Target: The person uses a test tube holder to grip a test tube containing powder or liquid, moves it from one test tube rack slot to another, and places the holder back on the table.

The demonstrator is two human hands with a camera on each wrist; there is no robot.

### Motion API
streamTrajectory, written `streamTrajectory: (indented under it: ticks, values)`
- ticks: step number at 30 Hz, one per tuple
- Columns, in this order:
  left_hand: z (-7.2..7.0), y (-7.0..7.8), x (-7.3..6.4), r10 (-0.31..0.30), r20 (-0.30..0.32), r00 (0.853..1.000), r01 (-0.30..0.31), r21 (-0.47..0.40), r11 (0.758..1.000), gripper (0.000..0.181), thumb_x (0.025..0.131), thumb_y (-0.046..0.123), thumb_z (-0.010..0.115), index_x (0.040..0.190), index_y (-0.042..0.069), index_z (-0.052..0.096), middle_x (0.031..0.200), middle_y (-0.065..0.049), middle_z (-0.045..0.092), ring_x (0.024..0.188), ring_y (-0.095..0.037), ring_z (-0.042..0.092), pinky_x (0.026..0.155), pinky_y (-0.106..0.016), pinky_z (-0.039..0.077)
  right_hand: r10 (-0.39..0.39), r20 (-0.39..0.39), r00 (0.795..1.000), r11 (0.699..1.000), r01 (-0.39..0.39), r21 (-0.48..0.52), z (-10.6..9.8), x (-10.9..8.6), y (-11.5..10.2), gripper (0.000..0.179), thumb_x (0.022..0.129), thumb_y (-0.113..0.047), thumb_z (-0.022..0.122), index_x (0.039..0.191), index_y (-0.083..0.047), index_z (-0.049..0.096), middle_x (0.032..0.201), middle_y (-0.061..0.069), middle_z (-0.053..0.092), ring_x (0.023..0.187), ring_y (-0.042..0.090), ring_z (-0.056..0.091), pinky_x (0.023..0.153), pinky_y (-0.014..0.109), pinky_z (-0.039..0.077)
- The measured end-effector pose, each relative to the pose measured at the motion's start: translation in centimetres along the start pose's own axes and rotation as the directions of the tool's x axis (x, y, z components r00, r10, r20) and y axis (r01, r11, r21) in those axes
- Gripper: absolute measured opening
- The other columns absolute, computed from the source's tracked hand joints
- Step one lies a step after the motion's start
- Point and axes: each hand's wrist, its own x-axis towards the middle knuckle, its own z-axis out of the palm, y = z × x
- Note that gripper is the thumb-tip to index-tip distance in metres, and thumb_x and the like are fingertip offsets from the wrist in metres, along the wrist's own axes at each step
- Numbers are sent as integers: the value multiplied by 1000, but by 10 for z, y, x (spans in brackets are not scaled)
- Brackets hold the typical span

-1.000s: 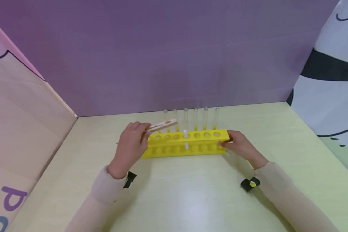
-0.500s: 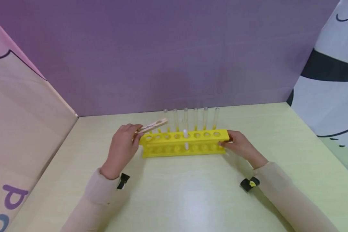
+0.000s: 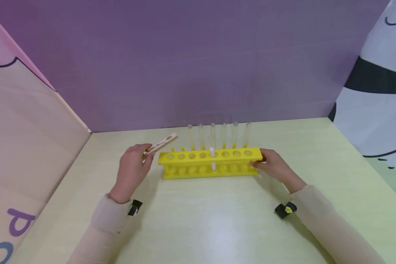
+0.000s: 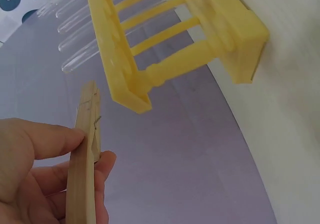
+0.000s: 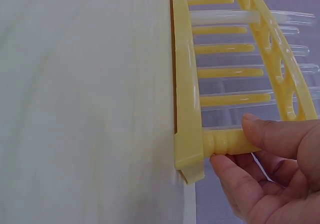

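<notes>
My left hand holds a wooden test tube clamp between thumb and fingers, its end pointing up and right. It is left of the yellow test tube rack, apart from it. In the left wrist view the clamp has a small metal spring and nothing in its tip. My right hand grips the rack's right end post with thumb and fingers. A test tube with white contents stands in a middle hole of the rack. Several clear tubes sit upside down on pegs along the back row.
The rack stands on a pale wooden table. A purple backdrop rises behind the table's far edge. A printed panel borders the left side, and another with a white and black figure the right.
My left hand has moved left with the clamp, away from the middle of the rack to beyond its left end. The right hand has stayed on the rack's right end.
</notes>
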Motion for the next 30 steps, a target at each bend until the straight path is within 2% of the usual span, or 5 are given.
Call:
streamTrajectory:
  ticks: [9, 15, 20, 30]
  values:
    - [4, -13, 1, -12, -32, 999, 12, 8, 1000, 24, 85, 6, 64, 103, -9, 66, 90, -23, 68, 72, -33, 58, 62, -43, 47, 6, -3, 1000, 1000, -6, -2, 0, 0, 1, 36, 90, -7, 62, 123, 7, 55, 116, 21, 61, 94, 25, 56, 76, 30, 50]
    - [8, -21, 0, -41, -31, 999, 42, 12, 999, 26, 84, 7, 65, 104, -10, 65, 89, -23, 68, 68, -33, 56, 60, -42, 44, -6, -8, 1000, 1000, 6, -4, 0, 0, 1, 36, 89, -6, 62, 122, 7, 55, 115, 21, 61, 93, 25, 55, 74, 27, 49]
    - [12, -28, -2, -79, 4, 997, 79, 17, 997, 26, 84, 6, 64, 105, -10, 65, 89, -24, 68, 68, -33, 56, 59, -42, 44, -43, -24, 999, 999, 43, 20, 1, 0, 2, 33, 88, -3, 63, 118, 9, 57, 110, 22, 62, 90, 23, 56, 70, 21, 49]
    - [23, -44, -4, -116, 101, 988, 111, 51, 992, 27, 83, 3, 60, 105, -11, 65, 87, -24, 68, 68, -33, 57, 60, -43, 45, -36, -13, 999, 999, 36, 23, 0, 0, 2, 34, 88, -4, 62, 119, 9, 56, 111, 22, 62, 91, 24, 57, 71, 21, 50]
